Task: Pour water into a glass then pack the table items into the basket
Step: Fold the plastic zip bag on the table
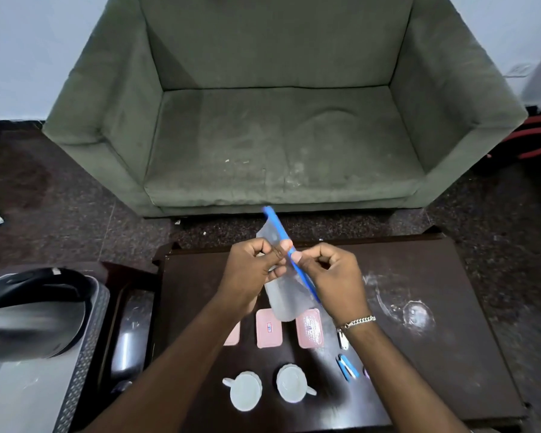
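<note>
Both my hands hold a clear plastic zip bag (282, 300) with a blue seal strip above the dark wooden table (419, 276). My left hand (253, 270) pinches the bag's top edge from the left, and my right hand (331, 276) pinches the blue strip from the right. Under the bag lie three pink card packs (268, 329) in a row, the left one partly hidden by my forearm. Two white cups (245, 390) with handles stand near the table's front edge. A nail clipper (343, 339) and a blue and white small tool (347, 367) lie by my right forearm.
A clear glass (417, 314) sits on the right of the table amid white smears. A metal basket (85, 345) stands at the left, with a black handled object (35, 295) over it. A green sofa (281, 120) faces the table.
</note>
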